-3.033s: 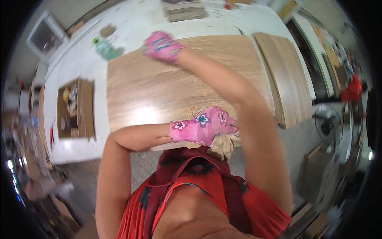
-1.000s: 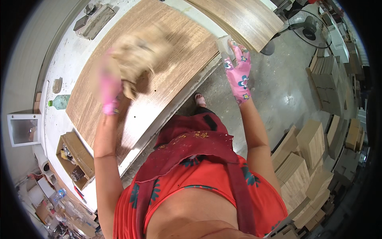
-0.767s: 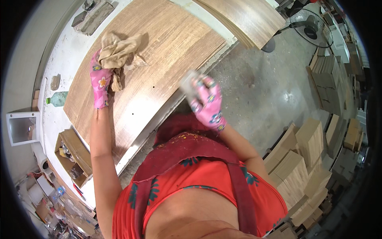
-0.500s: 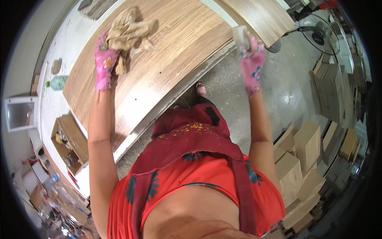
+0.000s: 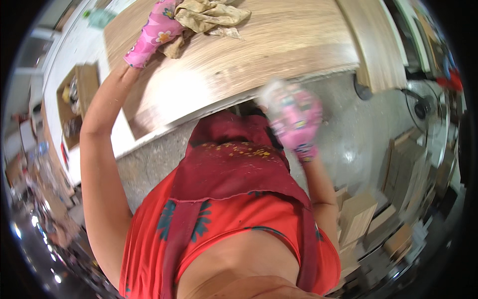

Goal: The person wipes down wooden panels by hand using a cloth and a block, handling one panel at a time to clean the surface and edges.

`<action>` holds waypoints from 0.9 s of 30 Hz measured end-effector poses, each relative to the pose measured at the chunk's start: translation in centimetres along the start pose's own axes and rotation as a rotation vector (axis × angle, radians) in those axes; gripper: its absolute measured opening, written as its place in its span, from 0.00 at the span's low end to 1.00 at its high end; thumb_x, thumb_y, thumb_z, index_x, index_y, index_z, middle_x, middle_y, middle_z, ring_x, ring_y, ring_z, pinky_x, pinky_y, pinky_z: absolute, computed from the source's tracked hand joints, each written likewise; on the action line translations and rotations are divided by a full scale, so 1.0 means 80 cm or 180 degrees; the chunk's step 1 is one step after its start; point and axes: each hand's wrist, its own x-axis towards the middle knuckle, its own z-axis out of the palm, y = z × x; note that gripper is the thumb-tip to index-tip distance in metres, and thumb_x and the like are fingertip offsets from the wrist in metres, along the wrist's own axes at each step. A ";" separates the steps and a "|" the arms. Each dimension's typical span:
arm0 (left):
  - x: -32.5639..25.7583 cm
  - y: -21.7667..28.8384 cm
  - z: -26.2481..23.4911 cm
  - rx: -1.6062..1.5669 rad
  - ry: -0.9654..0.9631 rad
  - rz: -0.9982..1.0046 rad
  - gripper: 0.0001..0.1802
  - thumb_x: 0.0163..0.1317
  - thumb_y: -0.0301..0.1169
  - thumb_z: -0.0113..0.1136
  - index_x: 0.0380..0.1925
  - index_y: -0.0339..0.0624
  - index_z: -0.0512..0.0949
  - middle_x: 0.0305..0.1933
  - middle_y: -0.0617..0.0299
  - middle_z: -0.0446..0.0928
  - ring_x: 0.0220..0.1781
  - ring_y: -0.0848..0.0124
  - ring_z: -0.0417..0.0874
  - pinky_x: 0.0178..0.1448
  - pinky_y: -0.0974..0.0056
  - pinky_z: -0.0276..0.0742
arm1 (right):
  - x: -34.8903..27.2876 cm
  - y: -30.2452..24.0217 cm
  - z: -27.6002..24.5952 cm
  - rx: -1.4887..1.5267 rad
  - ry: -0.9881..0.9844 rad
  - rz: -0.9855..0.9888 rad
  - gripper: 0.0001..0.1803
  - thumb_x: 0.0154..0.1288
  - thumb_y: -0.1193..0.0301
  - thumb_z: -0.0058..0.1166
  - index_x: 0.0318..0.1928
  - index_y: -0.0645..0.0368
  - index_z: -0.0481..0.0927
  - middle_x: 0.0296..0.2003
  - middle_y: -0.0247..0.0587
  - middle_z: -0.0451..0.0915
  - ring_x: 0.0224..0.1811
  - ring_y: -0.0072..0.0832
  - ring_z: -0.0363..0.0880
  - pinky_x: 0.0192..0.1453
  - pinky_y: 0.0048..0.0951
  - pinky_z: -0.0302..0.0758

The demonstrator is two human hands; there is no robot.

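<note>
My left hand [image 5: 158, 33], in a pink floral glove, is closed on a crumpled beige rag [image 5: 211, 16]. The rag lies on a light wood-grain board [image 5: 284, 42], and a brownish fold of it hangs below the hand. In front of the board's near edge is my right hand [image 5: 298, 119], in a matching glove and smeared by motion. Its fingers wrap round a pale, whitish block [image 5: 272, 92], too blurred to name more exactly. The board rests on a white worktable [image 5: 117, 132].
Left of the board stand an open cardboard box [image 5: 85, 92] with small items in it and a green plastic bottle [image 5: 100, 19]. Another wood-grain panel [image 5: 371, 45] adjoins at the right. Stacked wooden pieces [image 5: 357, 217] and a black fan-like device [image 5: 422, 107] stand on the right floor.
My right hand, with the whitish block, has come in from the far right toward the board's near edge. My view has turned, and the left hand still holds the rag.
</note>
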 end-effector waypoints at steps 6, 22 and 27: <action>-0.085 -0.017 -0.086 0.1101 0.0630 -0.0254 0.28 0.46 0.33 0.70 0.50 0.38 0.76 0.49 0.50 0.78 0.55 0.57 0.76 0.61 0.58 0.69 | 0.021 0.009 0.058 0.8443 -0.0049 0.1556 0.25 0.46 0.68 0.62 0.50 0.46 0.80 0.50 0.41 0.75 0.51 0.40 0.72 0.52 0.40 0.74; -0.071 -0.022 -0.070 0.0121 0.0387 -0.0795 0.37 0.41 0.30 0.70 0.56 0.38 0.71 0.60 0.49 0.69 0.62 0.53 0.69 0.67 0.57 0.63 | 0.224 0.169 -0.095 0.9798 0.1708 0.0591 0.11 0.64 0.60 0.47 0.39 0.53 0.76 0.37 0.42 0.73 0.44 0.38 0.71 0.46 0.35 0.73; -0.081 -0.079 -0.076 -0.0433 0.0365 0.0132 0.36 0.45 0.15 0.62 0.60 0.34 0.68 0.61 0.56 0.70 0.60 0.69 0.72 0.64 0.68 0.65 | 0.080 0.041 0.040 1.0220 -0.1173 0.0463 0.25 0.63 0.60 0.48 0.57 0.59 0.71 0.43 0.45 0.74 0.44 0.39 0.75 0.51 0.35 0.72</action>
